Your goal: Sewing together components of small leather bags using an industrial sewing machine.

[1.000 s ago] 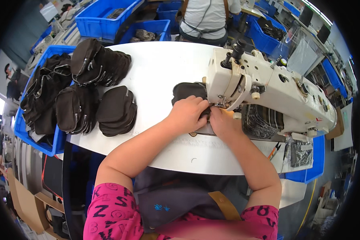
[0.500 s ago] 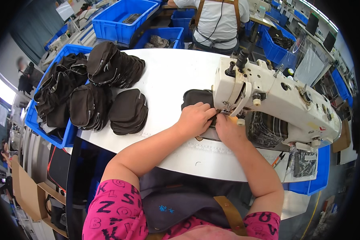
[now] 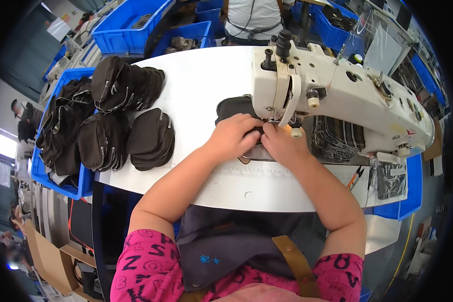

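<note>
A dark brown fabric pouch piece [image 3: 232, 107] lies partly under the head of a white sewing machine [image 3: 337, 80]. My left hand [image 3: 235, 135] presses on its near side, fingers bent and thumb tucked in toward the needle. Close beside it, my right hand [image 3: 286, 145] pinches the near edge of the piece just in front of the needle. The fingertips of both hands nearly meet there, and the machine head hides part of the work. Piles of similar dark pouches [image 3: 151, 139] stand on the white table [image 3: 201, 75] to the left.
A blue bin [image 3: 87, 177] full of dark pouches adjoins the table's left end. Striped fabric pieces [image 3: 340, 136] lie beneath the machine arm. Thread snips [image 3: 355, 178] and a clear plastic bag [image 3: 391, 180] rest at the right. Across the table sits a person in a white shirt [image 3: 251, 17].
The whole view has shifted, so the table and machine appear further left and higher. Both hands stay at the needle with the fabric, their hold much the same.
</note>
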`<state>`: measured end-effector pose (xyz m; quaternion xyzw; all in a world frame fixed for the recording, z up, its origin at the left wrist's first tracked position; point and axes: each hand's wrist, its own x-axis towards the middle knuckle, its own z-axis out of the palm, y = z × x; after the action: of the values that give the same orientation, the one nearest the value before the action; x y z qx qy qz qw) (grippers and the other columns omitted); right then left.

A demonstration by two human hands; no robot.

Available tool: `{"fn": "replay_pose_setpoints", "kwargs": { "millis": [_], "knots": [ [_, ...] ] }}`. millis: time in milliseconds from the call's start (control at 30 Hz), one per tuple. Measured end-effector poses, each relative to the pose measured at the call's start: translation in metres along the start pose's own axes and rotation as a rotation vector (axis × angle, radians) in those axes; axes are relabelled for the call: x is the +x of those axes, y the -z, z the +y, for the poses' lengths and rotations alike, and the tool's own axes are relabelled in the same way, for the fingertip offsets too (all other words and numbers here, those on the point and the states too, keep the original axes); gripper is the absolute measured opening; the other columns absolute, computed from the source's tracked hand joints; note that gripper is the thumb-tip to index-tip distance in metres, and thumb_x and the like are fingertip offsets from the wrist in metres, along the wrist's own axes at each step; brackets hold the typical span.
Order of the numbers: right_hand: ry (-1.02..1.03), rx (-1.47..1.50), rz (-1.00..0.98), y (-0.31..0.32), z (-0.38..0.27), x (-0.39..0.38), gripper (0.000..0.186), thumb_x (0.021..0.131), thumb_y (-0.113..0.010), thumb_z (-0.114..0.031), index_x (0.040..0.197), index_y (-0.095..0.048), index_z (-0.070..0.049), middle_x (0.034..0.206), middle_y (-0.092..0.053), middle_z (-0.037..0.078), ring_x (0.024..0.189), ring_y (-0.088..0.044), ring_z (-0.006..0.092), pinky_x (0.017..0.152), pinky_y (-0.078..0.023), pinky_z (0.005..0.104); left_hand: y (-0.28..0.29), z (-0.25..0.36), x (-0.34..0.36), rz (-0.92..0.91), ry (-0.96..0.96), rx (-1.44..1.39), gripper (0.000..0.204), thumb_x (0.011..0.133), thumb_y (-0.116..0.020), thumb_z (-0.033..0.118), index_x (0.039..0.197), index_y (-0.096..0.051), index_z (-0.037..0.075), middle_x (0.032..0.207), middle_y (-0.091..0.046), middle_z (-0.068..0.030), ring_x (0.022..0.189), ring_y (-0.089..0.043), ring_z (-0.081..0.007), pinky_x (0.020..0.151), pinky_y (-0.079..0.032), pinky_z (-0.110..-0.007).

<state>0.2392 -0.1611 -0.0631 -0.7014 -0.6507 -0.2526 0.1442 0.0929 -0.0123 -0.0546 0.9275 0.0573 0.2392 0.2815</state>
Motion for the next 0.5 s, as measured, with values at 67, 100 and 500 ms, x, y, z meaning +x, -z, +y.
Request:
{"fn": "replay_pose_setpoints", "kwargs": {
  "millis": [67, 100, 500],
  "knots": [
    [0.02, -0.026, 0.005, -0.003, 0.002, -0.003, 0.016, 0.081, -0.073, -0.018, 0.093, -0.064, -0.011, 0.079, -0.06, 0.0, 0.066, -0.064, 0.0174, 0.054, -0.053, 0.0334, 0.005, -0.009, 0.001, -0.054, 0.013, -0.097, 0.03, 0.099, -0.06, 0.024, 0.123, -0.07, 0.008, 0.111, -0.069, -0.0117, 0.108, -0.065, -0.0334, 0.092, -0.053, -0.042],
    [0.037, -0.031, -0.02, -0.006, 0.004, -0.005, 0.016, 0.081, -0.073, -0.016, 0.093, -0.064, -0.011, 0.08, -0.06, 0.0, 0.066, -0.064, 0.0176, 0.054, -0.053, 0.0333, 0.007, -0.008, 0.003, -0.1, 0.037, -0.125, 0.029, 0.102, -0.058, 0.024, 0.122, -0.07, 0.007, 0.111, -0.068, -0.0121, 0.109, -0.065, -0.0332, 0.093, -0.053, -0.042],
    [0.106, 0.028, -0.08, 0.013, 0.001, -0.013, 0.011, 0.082, -0.069, -0.015, 0.09, -0.062, -0.012, 0.076, -0.059, 0.001, 0.063, -0.063, 0.0181, 0.051, -0.052, 0.0354, 0.025, -0.017, 0.023, -0.356, 0.051, -0.162, 0.019, 0.098, -0.071, 0.018, 0.114, -0.072, 0.009, 0.109, -0.069, -0.0082, 0.107, -0.065, -0.0305, 0.094, -0.053, -0.038]
  ]
}}
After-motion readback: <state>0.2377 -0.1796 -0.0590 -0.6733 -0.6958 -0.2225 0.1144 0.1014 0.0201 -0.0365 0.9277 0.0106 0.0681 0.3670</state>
